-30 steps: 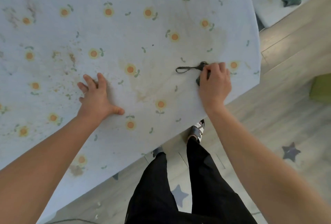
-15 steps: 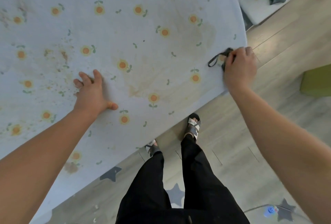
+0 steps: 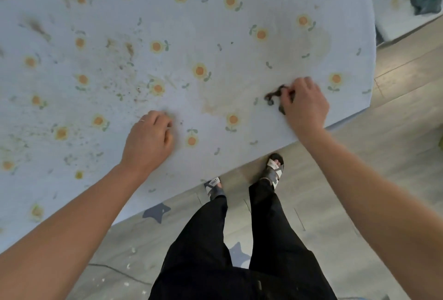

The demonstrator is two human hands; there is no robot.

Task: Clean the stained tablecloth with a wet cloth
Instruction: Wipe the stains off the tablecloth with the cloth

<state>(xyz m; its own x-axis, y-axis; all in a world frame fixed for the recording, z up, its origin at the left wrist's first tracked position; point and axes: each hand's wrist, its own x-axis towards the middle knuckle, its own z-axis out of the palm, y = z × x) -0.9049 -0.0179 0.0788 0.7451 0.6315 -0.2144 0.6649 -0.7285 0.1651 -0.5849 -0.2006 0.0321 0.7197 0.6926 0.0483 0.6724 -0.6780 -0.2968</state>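
Note:
A pale blue tablecloth (image 3: 215, 12) with orange flowers covers the table. Brown specks and smears mark its left half, and a faint yellowish ring stain (image 3: 321, 43) lies at the right. My right hand (image 3: 304, 103) grips a small dark cloth (image 3: 274, 94) and holds it against the tablecloth near the front right edge; only the cloth's left end sticks out past the fingers. My left hand (image 3: 149, 139) rests on the tablecloth near the front edge with its fingers curled under, holding nothing visible.
The table's front edge runs diagonally from lower left to upper right. Below it are my legs in black trousers (image 3: 239, 251) and sandalled feet on a wooden floor. A dark green rag (image 3: 426, 0) lies on a white surface at the top right.
My right hand has swept the dark cloth out to the table's right edge and back inward to the left. My left hand's fingers have curled from flat to bent.

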